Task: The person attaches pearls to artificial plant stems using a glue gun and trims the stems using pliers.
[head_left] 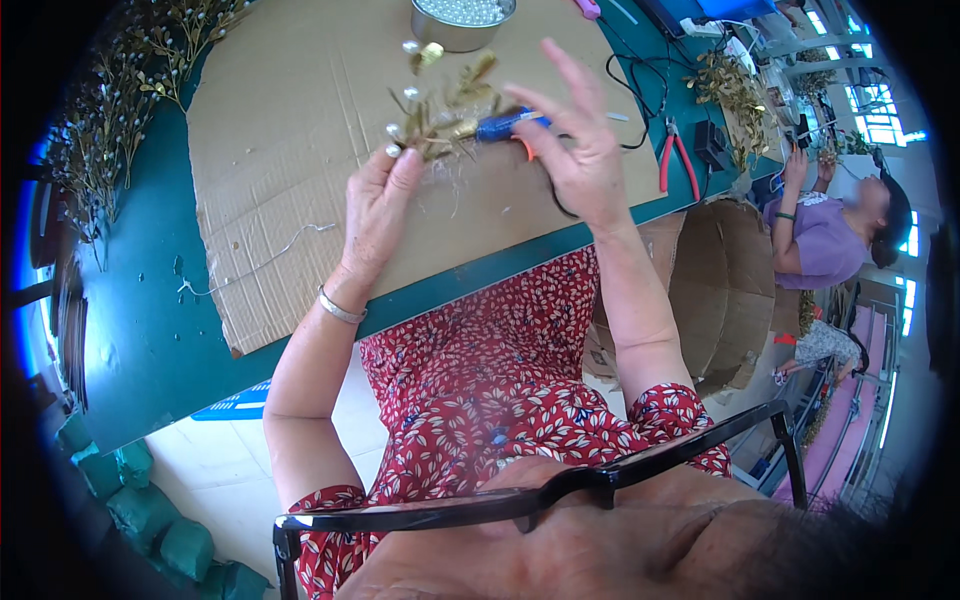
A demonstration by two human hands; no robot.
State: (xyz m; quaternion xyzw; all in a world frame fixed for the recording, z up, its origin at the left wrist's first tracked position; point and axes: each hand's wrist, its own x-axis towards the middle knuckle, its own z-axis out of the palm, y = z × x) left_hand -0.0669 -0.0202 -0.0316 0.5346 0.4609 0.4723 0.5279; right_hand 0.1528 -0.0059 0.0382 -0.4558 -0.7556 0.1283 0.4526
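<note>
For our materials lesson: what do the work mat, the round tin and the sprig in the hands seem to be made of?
Work mat: brown corrugated cardboard, matte, creased with torn edges.
Round tin: likely metal, with a shiny silver wall.
Sprig: probably plastic, with gold leaves and pearly white beads, held by the left hand.

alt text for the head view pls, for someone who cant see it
Left hand pinches a gold leafy sprig with white pearl beads while the right hand holds a blue glue gun to it, above a brown cardboard sheet on a green table.
</note>
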